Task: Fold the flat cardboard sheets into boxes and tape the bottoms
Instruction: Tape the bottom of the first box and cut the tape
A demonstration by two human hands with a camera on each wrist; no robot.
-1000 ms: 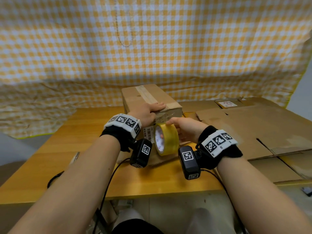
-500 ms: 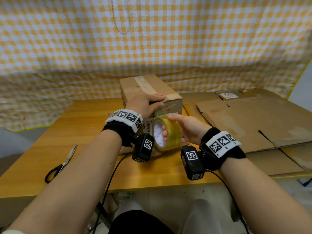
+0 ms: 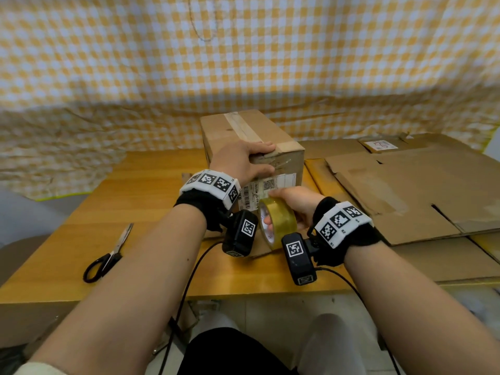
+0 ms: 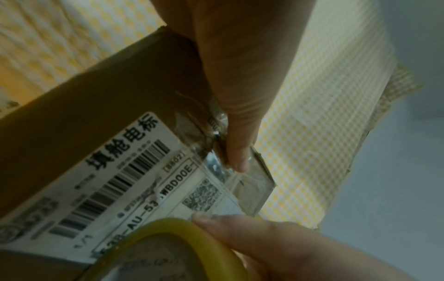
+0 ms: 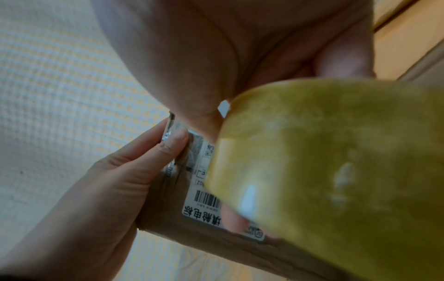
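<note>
A folded brown cardboard box stands on the wooden table, with tape along its top seam and a white shipping label on its near face. My left hand lies over the box's near top edge. Its fingers are flat on top and its thumb presses clear tape onto the front face. My right hand grips a yellow tape roll low against the near face, just below the label. In the right wrist view the tape roll fills the foreground.
Flat cardboard sheets cover the table's right side. Black-handled scissors lie near the front left. A yellow checked cloth hangs behind the table. Cables run from my wrists over the front edge.
My right hand has brought the tape roll down the box's near face, from near the top edge to below the label. My left hand has stayed on the box's top edge.
</note>
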